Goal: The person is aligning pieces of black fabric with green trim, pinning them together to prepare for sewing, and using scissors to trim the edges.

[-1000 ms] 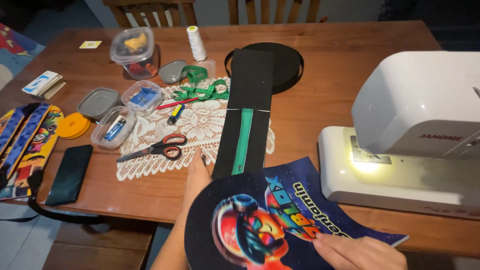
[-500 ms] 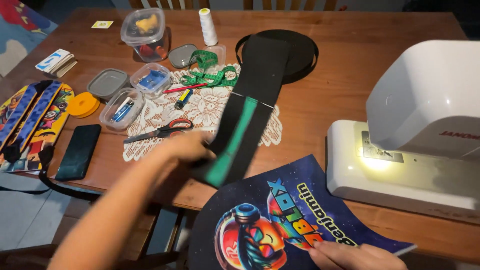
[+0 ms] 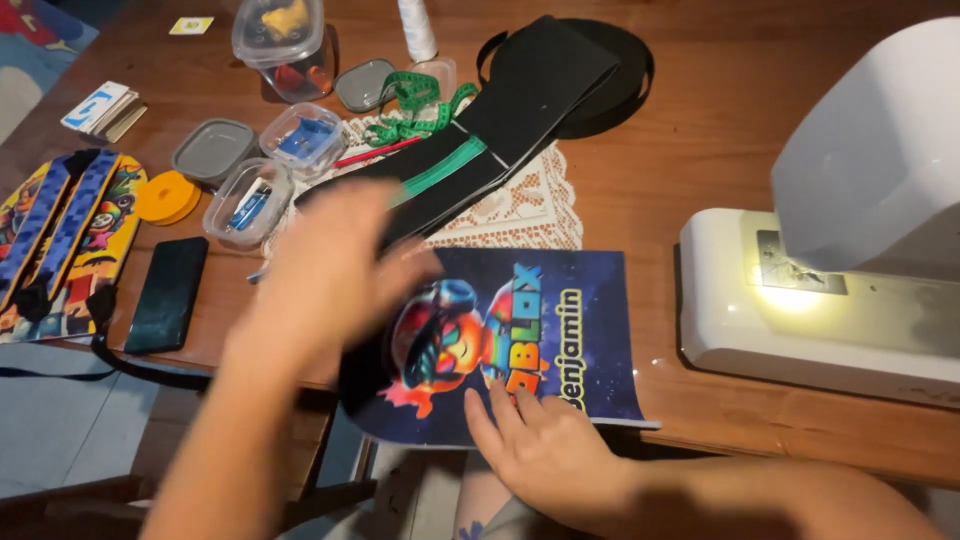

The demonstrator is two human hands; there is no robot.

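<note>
Wooden table (image 3: 700, 150), head view: sewing machine (image 3: 850, 230) at right with its lamp on; lace mat (image 3: 520, 205) at centre under a black strip with a green stripe (image 3: 480, 130); green tape measure (image 3: 425, 100), thread spool (image 3: 416, 25), small plastic tubs (image 3: 245, 200), yellow disc (image 3: 167, 196) and dark phone (image 3: 167, 292) at left. Printed fabric panel (image 3: 560, 330) lies at the near edge, its rounded end hanging past the table. Right hand (image 3: 545, 450): fingers spread, flat on the panel's lower edge, clamped on nothing. Left hand (image 3: 325, 275): blurred, above the panel's left part, near the black strip; whether it grips anything cannot be told. Risk, as a judgement: the overhanging panel could slide off if the right hand lifts; the left hand's sweep could drag the strip or knock the tubs.
</note>
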